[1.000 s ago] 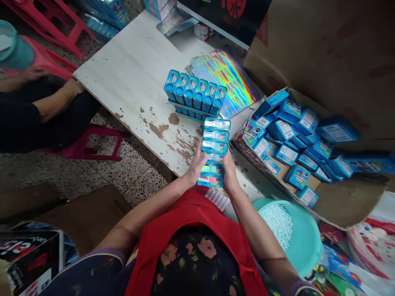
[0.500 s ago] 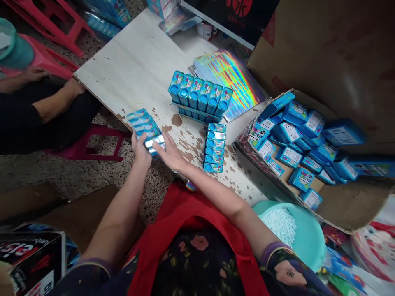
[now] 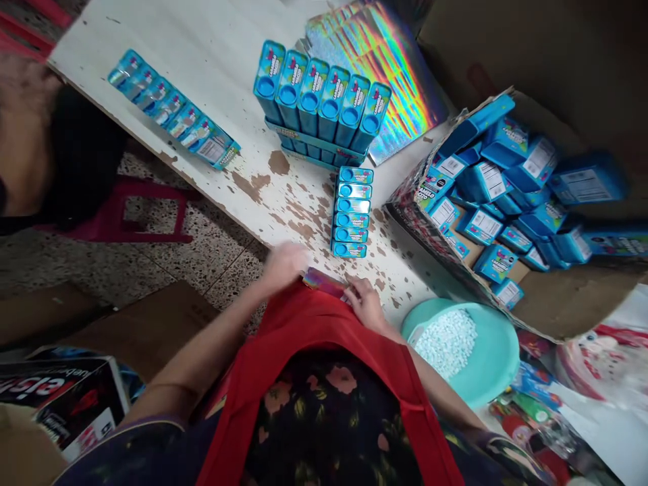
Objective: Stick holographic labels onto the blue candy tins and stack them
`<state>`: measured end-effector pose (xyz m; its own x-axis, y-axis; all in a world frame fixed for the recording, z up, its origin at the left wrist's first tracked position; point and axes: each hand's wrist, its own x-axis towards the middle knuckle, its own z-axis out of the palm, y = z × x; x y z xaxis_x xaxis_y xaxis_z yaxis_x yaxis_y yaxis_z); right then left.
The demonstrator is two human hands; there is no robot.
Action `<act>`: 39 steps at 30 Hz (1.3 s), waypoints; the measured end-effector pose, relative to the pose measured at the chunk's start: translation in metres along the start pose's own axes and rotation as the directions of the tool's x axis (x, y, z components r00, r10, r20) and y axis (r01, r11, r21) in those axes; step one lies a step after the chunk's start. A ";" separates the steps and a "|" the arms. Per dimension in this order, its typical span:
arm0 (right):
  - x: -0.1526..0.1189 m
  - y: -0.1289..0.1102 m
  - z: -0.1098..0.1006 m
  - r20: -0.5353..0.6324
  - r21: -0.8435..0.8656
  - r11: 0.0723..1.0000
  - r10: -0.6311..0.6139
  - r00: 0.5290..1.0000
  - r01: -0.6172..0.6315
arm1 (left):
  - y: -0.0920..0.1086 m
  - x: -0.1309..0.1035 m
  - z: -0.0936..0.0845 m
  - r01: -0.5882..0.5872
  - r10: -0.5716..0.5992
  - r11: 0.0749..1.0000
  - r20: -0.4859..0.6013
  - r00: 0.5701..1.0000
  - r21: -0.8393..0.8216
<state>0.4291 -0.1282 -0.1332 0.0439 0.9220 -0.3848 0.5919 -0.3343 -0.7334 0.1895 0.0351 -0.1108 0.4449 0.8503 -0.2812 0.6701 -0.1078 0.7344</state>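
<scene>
A narrow shiny holographic piece [image 3: 325,282] lies by the table's near edge, against the red apron. My right hand [image 3: 365,301] is at its right end, fingers curled on it. Blurred by motion, my left hand [image 3: 286,263] is at its left end; its fingers cannot be made out. Just beyond stands a short row of small blue tins [image 3: 352,220]. Farther back, tall blue tins [image 3: 310,91] stand upright in a blue holder [image 3: 316,143]. Another row of blue tins [image 3: 172,111] lies along the table's left edge.
Holographic sheets [image 3: 399,88] lie behind the tins. An open carton [image 3: 430,253] full of blue tins is at right, above a turquoise basin [image 3: 499,351] of white pellets. At left are a person's arm [image 3: 23,135] and a magenta stool [image 3: 121,216].
My hands have let go of the left row of tins, which now lies on the table, and have come back to the holographic piece at the near edge. The view has shifted closer.
</scene>
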 end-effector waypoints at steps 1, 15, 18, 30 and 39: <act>0.000 0.002 0.006 0.013 -0.041 0.999 -0.011 1.000 0.011 | 0.012 -0.013 0.033 -0.066 0.064 0.998 0.105 0.992 0.019; -0.003 -0.001 0.016 0.060 -0.191 0.980 -0.034 0.998 0.045 | 0.027 -0.005 0.097 -0.103 -0.032 0.900 0.298 0.954 0.424; 0.000 -0.013 0.012 0.107 -0.266 0.964 0.053 0.993 -0.023 | 0.026 -0.005 0.099 -0.098 -0.023 0.908 0.283 0.959 0.407; -0.009 -0.065 -0.035 -0.051 -0.032 0.995 -0.091 0.995 0.090 | 0.030 -0.041 0.073 -0.230 0.219 0.973 0.338 0.915 -0.006; 0.040 -0.078 -0.036 -0.408 0.334 0.941 0.191 0.893 -0.049 | 0.071 0.007 0.007 -0.027 0.064 0.993 0.338 0.939 -0.111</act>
<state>0.4142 -0.0580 -0.0715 0.4801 0.8393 -0.2551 0.2861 -0.4247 -0.8589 0.2443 0.0294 -0.0650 0.6615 0.6171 -0.4261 0.5873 -0.0730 0.8061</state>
